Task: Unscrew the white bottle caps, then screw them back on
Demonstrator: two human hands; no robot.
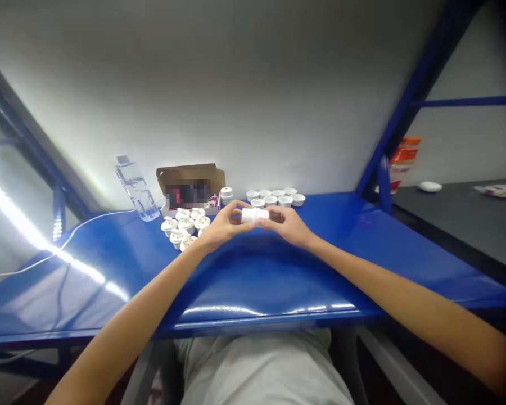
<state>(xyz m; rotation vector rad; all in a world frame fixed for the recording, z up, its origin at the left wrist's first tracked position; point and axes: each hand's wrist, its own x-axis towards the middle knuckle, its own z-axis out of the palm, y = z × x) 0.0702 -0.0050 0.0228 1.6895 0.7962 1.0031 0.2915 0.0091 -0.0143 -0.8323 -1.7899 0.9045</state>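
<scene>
Both of my hands are closed around a white plastic cylindrical part point(254, 216), held sideways just above the blue table. My left hand point(227, 225) grips its left end and my right hand point(290, 225) its right end. A ridge or seam runs around its middle, but the fingers partly cover it. Beside my left hand stand several white round fittings with small holes and raised tops point(186, 225). Beyond my hands sit several white open-topped cups point(271, 199) in rows. One capped white piece point(226, 195) stands near the box.
An open cardboard box point(191, 169) with blurred contents and a clear bottle point(138, 190) stand at the back left. A white cable point(96, 216) crosses the blue table point(346, 264). Blue frame posts point(405, 112) flank it. A dark table point(459, 216) at right holds a white oval object point(430, 187).
</scene>
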